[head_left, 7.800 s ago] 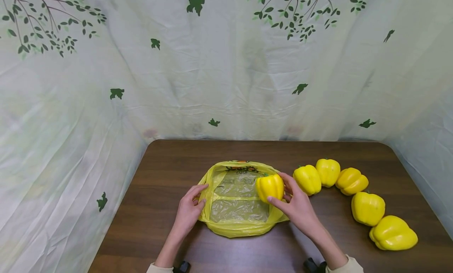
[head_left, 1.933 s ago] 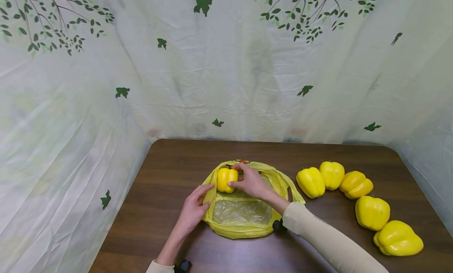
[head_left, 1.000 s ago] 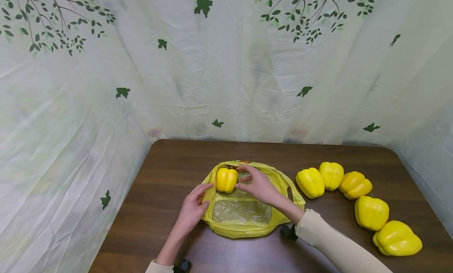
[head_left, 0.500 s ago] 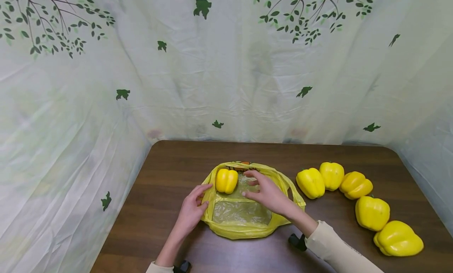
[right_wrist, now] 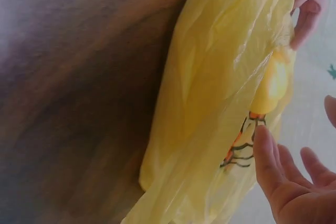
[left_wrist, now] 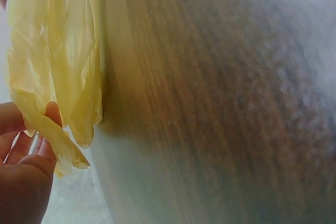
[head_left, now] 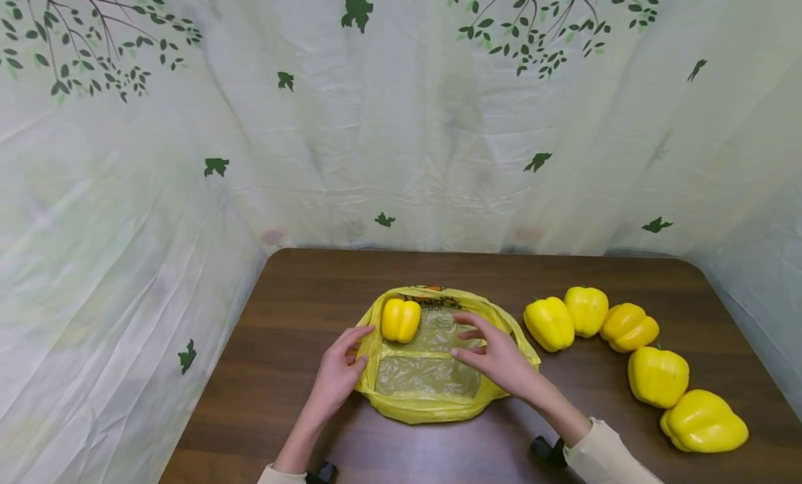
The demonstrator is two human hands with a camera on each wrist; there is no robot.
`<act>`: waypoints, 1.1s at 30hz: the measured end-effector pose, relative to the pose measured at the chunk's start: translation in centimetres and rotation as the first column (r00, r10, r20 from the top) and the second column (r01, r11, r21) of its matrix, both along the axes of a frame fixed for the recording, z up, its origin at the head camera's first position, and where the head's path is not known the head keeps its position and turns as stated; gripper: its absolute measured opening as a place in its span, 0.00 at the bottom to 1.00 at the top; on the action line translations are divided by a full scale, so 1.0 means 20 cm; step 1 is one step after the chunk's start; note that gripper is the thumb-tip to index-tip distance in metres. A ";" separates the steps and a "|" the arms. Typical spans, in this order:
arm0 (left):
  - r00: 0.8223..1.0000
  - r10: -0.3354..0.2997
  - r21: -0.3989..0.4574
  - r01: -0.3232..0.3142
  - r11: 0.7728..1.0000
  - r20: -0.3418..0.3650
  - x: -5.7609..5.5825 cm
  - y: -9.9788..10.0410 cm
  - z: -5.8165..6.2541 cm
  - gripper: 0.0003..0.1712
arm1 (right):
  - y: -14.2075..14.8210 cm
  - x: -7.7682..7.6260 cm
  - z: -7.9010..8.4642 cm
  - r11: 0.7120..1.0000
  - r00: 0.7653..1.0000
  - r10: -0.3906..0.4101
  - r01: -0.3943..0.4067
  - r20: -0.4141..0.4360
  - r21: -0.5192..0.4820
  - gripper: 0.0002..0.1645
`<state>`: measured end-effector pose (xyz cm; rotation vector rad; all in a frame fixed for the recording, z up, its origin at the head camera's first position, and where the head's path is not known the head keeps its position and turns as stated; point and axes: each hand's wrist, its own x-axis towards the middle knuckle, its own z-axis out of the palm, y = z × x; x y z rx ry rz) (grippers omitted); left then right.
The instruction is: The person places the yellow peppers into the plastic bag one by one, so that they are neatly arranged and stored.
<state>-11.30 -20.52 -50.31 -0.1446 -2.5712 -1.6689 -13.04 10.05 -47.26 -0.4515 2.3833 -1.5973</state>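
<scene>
Left hand (head_left: 338, 372) pinches yellow bag (head_left: 413, 411) at left edge; right hand (head_left: 499, 356), fingers apart, over right edge. One pepper (head_left: 401, 321) inside, far-left edge.

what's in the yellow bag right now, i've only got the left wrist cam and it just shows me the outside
Observer: One yellow pepper sits inside the bag, toward its far left side in the head view.
Operator: ok and what's being held on the right side
Observer: Nothing: the right hand has its fingers and thumb apart, with no item between them.
Operator: anything else out there past the bag
Observer: Yes, five more peppers lie on the table to the right of the bag, in a curved row.
</scene>
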 end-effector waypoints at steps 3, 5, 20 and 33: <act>1.000 -0.003 0.002 0.003 1.000 -0.006 0.00 0.00 -0.01 0.32 | 0.02 0.02 -0.01 1.000 1.000 -0.010 0.010 0.011 -0.015 0.35; 1.000 -0.004 0.006 0.004 1.000 -0.013 0.00 0.00 -0.01 0.33 | 0.04 0.02 -0.01 0.999 1.000 -0.015 0.016 0.023 -0.032 0.35; 1.000 -0.019 0.019 0.019 1.000 -0.021 0.02 0.03 0.07 0.30 | 0.15 0.13 -0.01 0.984 0.991 -0.118 0.125 0.062 -0.128 0.32; 0.999 -0.017 0.024 0.018 1.000 -0.033 -0.01 0.01 -0.01 0.31 | 0.24 0.20 -0.05 0.972 0.978 -0.200 0.205 0.049 -0.117 0.31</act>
